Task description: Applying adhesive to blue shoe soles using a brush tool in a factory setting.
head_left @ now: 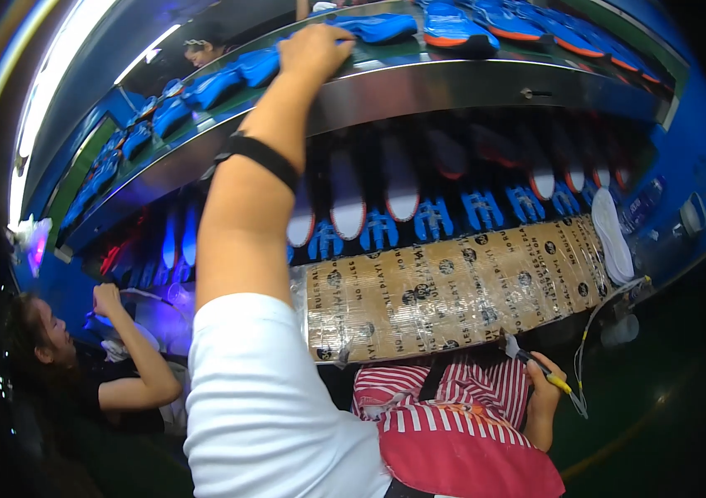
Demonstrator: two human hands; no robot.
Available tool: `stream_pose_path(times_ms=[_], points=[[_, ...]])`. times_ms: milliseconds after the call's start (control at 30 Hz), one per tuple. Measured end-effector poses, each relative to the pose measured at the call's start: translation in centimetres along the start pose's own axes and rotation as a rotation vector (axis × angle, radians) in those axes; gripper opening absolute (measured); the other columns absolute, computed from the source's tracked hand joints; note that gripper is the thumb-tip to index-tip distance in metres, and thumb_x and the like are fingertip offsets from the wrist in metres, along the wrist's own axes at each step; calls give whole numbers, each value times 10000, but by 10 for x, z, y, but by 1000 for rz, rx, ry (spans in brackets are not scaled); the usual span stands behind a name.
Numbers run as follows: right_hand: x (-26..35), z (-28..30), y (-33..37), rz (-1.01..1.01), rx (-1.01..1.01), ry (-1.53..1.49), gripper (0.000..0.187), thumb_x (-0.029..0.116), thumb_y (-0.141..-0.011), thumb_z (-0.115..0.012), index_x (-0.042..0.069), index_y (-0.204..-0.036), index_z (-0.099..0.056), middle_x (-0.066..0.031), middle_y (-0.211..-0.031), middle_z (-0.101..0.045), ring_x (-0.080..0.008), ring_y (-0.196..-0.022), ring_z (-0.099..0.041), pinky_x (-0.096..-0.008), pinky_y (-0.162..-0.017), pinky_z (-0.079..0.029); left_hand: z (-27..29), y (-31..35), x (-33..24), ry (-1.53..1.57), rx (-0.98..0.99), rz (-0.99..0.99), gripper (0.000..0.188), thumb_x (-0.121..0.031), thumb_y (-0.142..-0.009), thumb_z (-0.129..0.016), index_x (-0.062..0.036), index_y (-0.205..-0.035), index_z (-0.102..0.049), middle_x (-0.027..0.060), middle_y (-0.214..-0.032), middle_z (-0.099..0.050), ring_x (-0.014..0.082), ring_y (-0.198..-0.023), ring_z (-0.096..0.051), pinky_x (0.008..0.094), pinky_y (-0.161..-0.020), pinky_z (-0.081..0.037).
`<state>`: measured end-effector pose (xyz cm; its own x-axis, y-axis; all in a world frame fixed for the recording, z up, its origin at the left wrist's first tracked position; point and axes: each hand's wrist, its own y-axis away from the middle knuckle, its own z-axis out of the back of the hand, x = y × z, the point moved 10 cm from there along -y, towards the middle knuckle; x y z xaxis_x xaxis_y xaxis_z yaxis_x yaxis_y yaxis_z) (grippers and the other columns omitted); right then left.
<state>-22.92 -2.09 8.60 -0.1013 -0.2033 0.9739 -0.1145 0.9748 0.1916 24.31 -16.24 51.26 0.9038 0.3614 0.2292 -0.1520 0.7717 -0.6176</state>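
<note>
My left arm stretches up across the table to the upper shelf, where my left hand (315,53) is closed at a blue shoe upper (379,28); the fingertips are partly hidden by the hand. More blue uppers lie in a row to either side. Low on the right, beside my lap, my right hand (544,392) grips a brush (539,368) with a yellow and black handle and a pale tip. A thin tube (581,390) runs from its end up to the table's right side.
A cardboard-covered worktop (452,286) wrapped in clear film lies before me. White shoe soles (403,191) and blue pieces (432,219) line the lower shelf. Pale insoles (613,241) rest at the right end. A co-worker (133,373) sits at left with an arm raised.
</note>
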Motion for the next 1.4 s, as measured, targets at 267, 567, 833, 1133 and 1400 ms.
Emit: stream_pose_path(times_ms=[267, 567, 833, 1133, 1400], points=[[3, 6, 3, -14, 18, 6, 252, 72, -723, -679, -44, -946, -657, -48, -670, -626, -76, -582, -558, -183, -548, -416, 10, 22, 101, -162, 68, 197, 304, -423, -817, -570, -247, -1040, -675, 105, -1052, -641, 311, -995, -596, 434, -803, -455], [-2, 17, 1, -39, -10, -52, 227, 24, -715, -681, -35, -934, -673, -52, -703, -647, -94, -628, -580, -213, -616, -453, 2, -16, 71, -410, 48, 287, 403, -452, -817, -566, -255, -1165, -604, 123, -1220, -534, 284, -1155, -490, 554, -926, -318], [4, 22, -1, -25, -28, -54, 219, 41, -710, -693, -15, -921, -688, -60, -723, -660, -95, -655, -596, -209, -638, -464, 13, -41, -118, 539, -290, -353, 778, -562, -744, -610, -100, -1337, -407, 223, -1261, -468, 353, -1201, -415, 446, -1002, -306], [-14, 22, 3, -82, -14, -67, 214, 48, -712, -700, -8, -918, -689, -65, -749, -664, -90, -676, -585, -206, -647, -457, -23, -54, -170, 355, -94, -112, 807, -564, -756, -580, -197, -1408, -277, 218, -1341, -380, 357, -1282, -309, 617, -986, -237], [-15, 29, 3, -75, -42, -69, 219, 33, -701, -708, -9, -916, -691, -61, -758, -665, -87, -679, -586, -207, -646, -462, -43, -71, -151, 159, 36, 186, 768, -563, -772, -560, -205, -1399, -297, 216, -1352, -385, 391, -1269, -337, 611, -988, -248]])
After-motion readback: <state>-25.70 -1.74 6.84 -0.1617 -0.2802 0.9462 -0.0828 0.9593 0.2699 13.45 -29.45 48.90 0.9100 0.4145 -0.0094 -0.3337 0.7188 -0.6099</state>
